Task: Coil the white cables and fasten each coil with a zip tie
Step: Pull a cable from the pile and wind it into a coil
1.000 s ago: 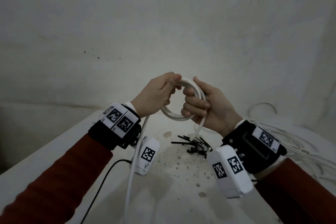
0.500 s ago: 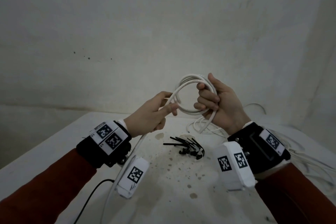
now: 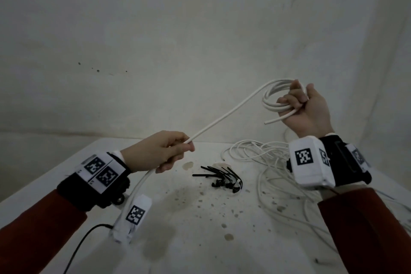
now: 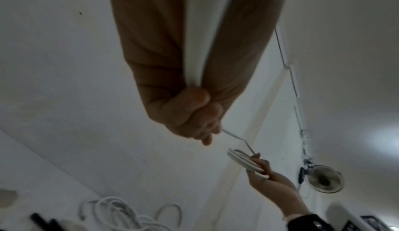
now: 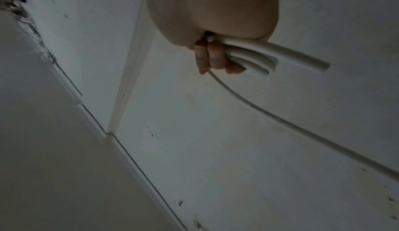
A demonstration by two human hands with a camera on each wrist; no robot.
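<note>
White cable (image 3: 224, 119) runs taut through the air above the table (image 3: 173, 240), from a small coil (image 3: 274, 98) in the right hand (image 3: 304, 111) down to the left hand (image 3: 160, 151). The right hand's fingers (image 5: 212, 55) are curled tight round the bundled loops, with one cut end (image 3: 270, 121) sticking out below the coil. The left hand's fingers (image 3: 178, 148) are closed round the straight run of the cable, which passes through the fist and curves down toward the table's near edge. On the table, black zip ties (image 3: 222, 177) lie in a loose heap near the middle, below the stretched cable. More loose white cables (image 3: 264, 162) lie tangled on the table's right side, just beside the zip ties.
</note>
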